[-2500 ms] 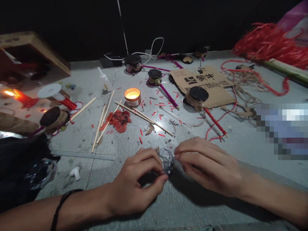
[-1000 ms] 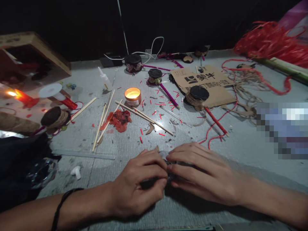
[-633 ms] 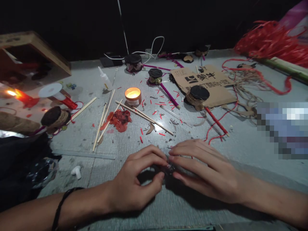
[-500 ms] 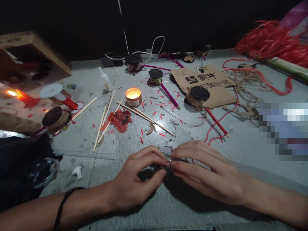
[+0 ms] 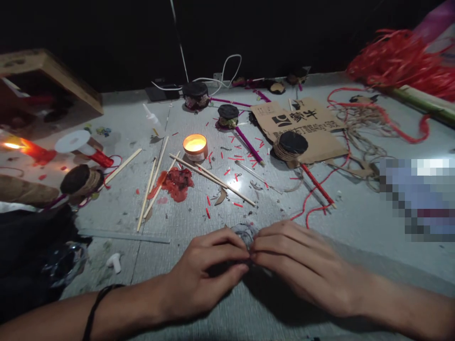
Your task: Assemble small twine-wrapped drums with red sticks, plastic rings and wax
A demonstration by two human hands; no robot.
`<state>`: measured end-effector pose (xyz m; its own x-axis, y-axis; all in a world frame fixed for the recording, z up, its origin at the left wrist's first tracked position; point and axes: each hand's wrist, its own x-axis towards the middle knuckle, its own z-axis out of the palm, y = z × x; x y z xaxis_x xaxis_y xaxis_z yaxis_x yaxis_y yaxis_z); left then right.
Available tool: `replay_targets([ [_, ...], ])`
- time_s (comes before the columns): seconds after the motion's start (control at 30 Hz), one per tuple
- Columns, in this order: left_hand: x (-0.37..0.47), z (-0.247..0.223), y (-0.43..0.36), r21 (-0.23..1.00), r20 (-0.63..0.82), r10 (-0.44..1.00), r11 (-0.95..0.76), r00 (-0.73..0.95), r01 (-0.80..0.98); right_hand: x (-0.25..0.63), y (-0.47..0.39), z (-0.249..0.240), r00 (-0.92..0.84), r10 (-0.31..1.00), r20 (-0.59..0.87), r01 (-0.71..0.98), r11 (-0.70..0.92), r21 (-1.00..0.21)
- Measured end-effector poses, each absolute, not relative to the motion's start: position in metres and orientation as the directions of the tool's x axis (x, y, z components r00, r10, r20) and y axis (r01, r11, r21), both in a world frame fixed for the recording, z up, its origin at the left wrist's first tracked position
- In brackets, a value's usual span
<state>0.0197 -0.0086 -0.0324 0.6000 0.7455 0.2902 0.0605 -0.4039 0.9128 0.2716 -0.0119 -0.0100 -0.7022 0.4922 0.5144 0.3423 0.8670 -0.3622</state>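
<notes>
At the near middle of the gray tabletop (image 5: 359, 218), both hands (image 5: 211, 267) (image 5: 302, 267) half curled, fingertips (image 5: 241, 269) around a partly hidden grayish object (image 5: 244, 231).

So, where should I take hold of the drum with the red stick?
Probably mid-way along the red stick, the right hand coming from the near side: the stick is slim and slants out past the cardboard's near edge, while the drum is wide and round.

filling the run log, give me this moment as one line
left hand: at grey piece | right hand: at same piece | grips: unclear | tin candle: lit, beyond hands
</notes>
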Motion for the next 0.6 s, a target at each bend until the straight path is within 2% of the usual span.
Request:
replay_targets([
  [0.1,0.019,-0.033,-0.009,0.914,0.287,0.752,-0.400,0.594,0.065,0.271,-0.011,-0.006,-0.725,0.475,0.498,0.344,0.877,-0.336],
  [0.27,0.018,-0.031,-0.009,0.908,0.282,0.733,-0.412,0.619,0.074,0.266,-0.013,-0.005,-0.765,0.417,0.491,0.353,0.909,-0.222],
  [0.4,0.018,-0.030,-0.009,0.890,0.303,0.715,-0.448,0.630,0.081,0.260,-0.013,-0.010,-0.768,0.437,0.469,0.401,0.898,-0.180],
  [0.5,0.018,-0.032,-0.010,0.897,0.309,0.735,-0.436,0.604,0.071,0.258,-0.011,-0.018,-0.742,0.460,0.488,0.421,0.886,-0.195],
  [0.6,0.019,-0.033,-0.010,0.910,0.304,0.769,-0.408,0.563,0.066,0.260,-0.008,-0.024,-0.706,0.480,0.521,0.405,0.877,-0.259],
])
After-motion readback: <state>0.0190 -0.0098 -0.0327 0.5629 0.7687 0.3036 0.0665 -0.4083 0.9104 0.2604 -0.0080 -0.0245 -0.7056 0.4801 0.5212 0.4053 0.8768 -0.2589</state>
